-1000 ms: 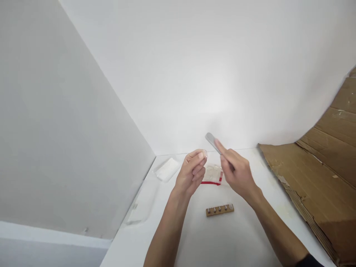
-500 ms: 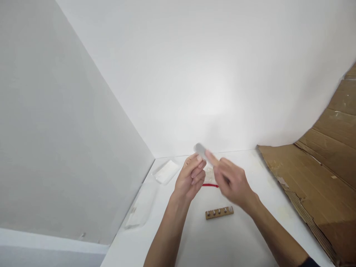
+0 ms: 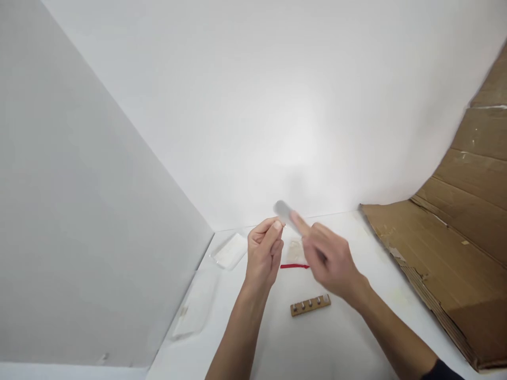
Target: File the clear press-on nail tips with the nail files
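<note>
My right hand [image 3: 327, 258] grips a flat grey file-like strip [image 3: 283, 210] whose tip pokes up past the index finger. It is held right against the fingertips of my left hand [image 3: 264, 253], which is curled with thumb and fingers pinched together; anything in that pinch is too small to see. Both hands hover over a white table [image 3: 340, 343]. Beneath them lies a clear bag with a red strip [image 3: 295, 258]. A small wooden strip with several metal studs [image 3: 310, 305] lies nearer me.
A clear packet with white contents [image 3: 229, 250] lies at the back left corner, another clear packet [image 3: 194, 311] along the left edge. Flattened brown cardboard [image 3: 443, 248] leans at the right. White walls close off the left and back.
My right hand has moved left with the grey strip, bringing its tip against my left fingertips. The view has shifted slightly.
</note>
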Motion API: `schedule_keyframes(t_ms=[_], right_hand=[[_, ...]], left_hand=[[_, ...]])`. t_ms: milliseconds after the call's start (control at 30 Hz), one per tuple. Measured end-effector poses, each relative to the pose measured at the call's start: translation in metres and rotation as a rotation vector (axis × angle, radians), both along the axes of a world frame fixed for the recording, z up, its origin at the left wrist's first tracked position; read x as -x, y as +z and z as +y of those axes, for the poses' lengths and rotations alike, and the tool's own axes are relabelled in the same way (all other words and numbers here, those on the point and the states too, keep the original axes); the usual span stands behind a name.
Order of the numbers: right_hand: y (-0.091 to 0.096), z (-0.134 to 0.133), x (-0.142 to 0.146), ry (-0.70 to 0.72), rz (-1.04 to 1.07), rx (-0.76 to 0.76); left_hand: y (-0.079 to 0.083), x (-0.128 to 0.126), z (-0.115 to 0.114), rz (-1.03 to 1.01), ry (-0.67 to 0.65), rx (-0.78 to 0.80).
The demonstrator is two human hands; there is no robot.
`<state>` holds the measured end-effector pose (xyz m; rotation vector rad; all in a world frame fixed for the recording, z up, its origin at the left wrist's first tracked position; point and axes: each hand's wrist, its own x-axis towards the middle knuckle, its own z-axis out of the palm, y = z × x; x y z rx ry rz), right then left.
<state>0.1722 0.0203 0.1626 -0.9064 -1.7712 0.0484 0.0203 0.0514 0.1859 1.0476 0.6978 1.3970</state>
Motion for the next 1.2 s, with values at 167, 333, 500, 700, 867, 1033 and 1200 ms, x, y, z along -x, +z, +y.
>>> schedule_keyframes(t_ms=[167, 333, 500, 700, 867, 1033, 1200], right_hand=[[-0.0018, 0.002, 0.0012, -0.05, 0.034, 0.019], [-0.0053, 0.0026, 0.0047, -0.034, 0.055, 0.018], [-0.0051, 0.0022, 0.0075, -0.045, 0.073, -0.009], [-0.0044, 0.0014, 0.0082, -0.031, 0.078, -0.012], [-0.007, 0.0011, 0.0088, -0.034, 0.059, -0.037], [-0.0066, -0.0002, 0.0079, -0.039, 0.052, -0.035], [-0.0057, 0.0007, 0.0058, -0.028, 0.038, -0.008]], left_hand=[[-0.0039, -0.005, -0.0016, 0.046, 0.13, -0.088], [-0.0049, -0.0044, -0.0019, 0.054, 0.152, -0.108], [-0.0031, -0.0051, -0.0028, 0.032, 0.152, -0.088], [-0.0006, -0.0062, -0.0032, -0.028, 0.088, 0.0], [-0.0003, -0.0024, -0.0009, -0.127, -0.027, 0.097], [0.0, -0.0006, -0.0013, -0.185, -0.107, 0.15], [0.0001, -0.002, -0.0021, -0.154, -0.073, 0.118]])
